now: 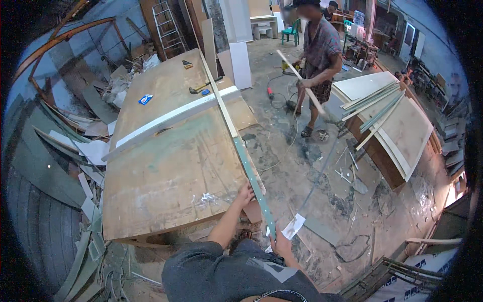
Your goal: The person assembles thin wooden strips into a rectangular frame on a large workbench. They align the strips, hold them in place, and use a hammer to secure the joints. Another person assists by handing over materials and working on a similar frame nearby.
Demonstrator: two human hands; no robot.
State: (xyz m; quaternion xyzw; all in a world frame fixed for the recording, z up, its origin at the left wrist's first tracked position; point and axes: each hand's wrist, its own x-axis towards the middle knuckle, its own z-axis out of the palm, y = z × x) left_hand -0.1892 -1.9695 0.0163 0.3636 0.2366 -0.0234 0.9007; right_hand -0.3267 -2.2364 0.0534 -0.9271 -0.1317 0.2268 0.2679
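Observation:
A long green wooden strip (250,171) with pale spots runs along the right side of a large plywood worktable (166,186) and past its near edge. My right hand (283,246) is closed round its near end. Farther up, my left hand (245,195) grips its left edge, with the fingers partly hidden. At its far end the green strip meets a pale wooden strip (217,98); whether they are joined I cannot tell. That pale strip crosses over a long white board (171,123) lying across the table. A hammer (201,88) and a blue tape measure (205,92) lie beside it.
A blue-and-white packet (145,99) and a small dark-and-yellow tool (187,64) rest on the table. Another person (317,65) stands at right holding a pale strip (302,80). Beyond, strips (375,105) lie on stacked panels (410,126). Cables and offcuts litter the floor.

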